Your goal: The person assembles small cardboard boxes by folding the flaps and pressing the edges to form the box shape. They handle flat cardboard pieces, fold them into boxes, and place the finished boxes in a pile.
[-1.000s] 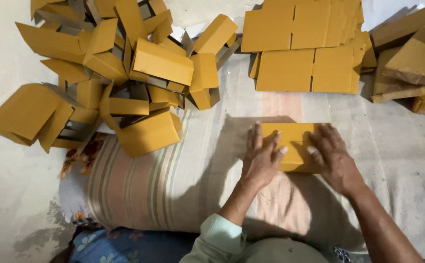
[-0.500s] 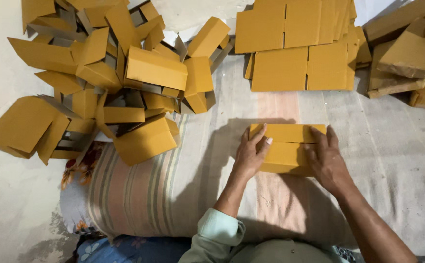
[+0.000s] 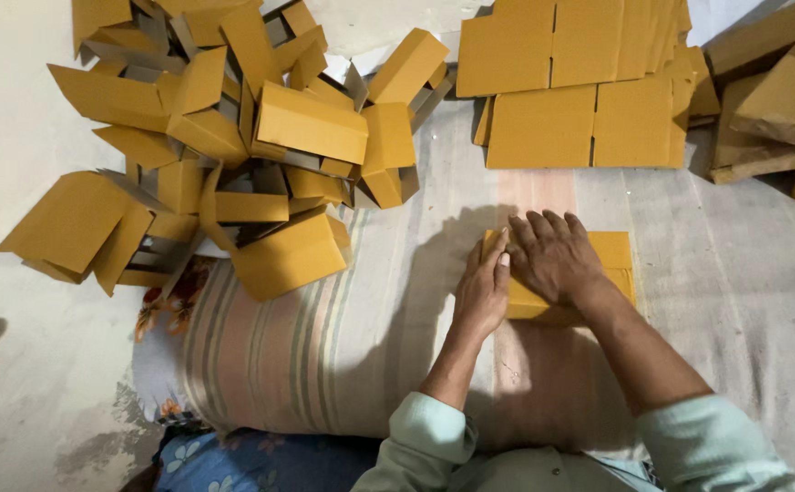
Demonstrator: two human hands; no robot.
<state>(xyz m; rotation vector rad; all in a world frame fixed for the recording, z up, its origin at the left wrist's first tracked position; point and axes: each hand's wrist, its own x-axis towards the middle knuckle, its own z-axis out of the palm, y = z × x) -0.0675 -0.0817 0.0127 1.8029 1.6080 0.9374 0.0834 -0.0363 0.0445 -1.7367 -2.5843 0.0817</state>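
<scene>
Both hands, left hand and right hand, pressed flat, fingers spread, on a half-folded yellow carton. A heap of finished cartons lay left of the fingers; flat blanks waited beyond them.

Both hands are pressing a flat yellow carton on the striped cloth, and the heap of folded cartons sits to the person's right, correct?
Not quite. The head view shows the heap of folded cartons on the person's left, not the right. The rest holds: the left hand and right hand both press the flat yellow carton on the striped cloth.
</scene>
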